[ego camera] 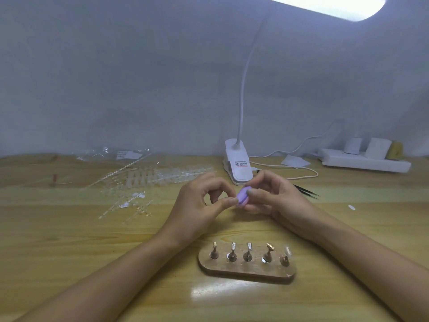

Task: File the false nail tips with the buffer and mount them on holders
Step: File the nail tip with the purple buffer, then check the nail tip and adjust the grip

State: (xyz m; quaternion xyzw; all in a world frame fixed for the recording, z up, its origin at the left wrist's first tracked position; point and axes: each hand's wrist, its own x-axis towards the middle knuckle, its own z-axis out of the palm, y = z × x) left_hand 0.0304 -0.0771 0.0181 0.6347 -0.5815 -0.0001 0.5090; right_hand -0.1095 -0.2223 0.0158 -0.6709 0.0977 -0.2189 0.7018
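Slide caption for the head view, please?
Right hand grips a purple buffer, left hand pinches at its edge, behind a wooden holder stand.

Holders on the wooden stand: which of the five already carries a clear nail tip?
The rightmost holder: a pale translucent tip sits on its top, while the other four show only small metallic heads.

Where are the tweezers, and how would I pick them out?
Start at the white clip lamp standing at the back of the wooden table. Just right of its base, beyond the right hand, lie the tweezers. They are the only thin, black, pointed thing there; the cable and power strip nearby are white.
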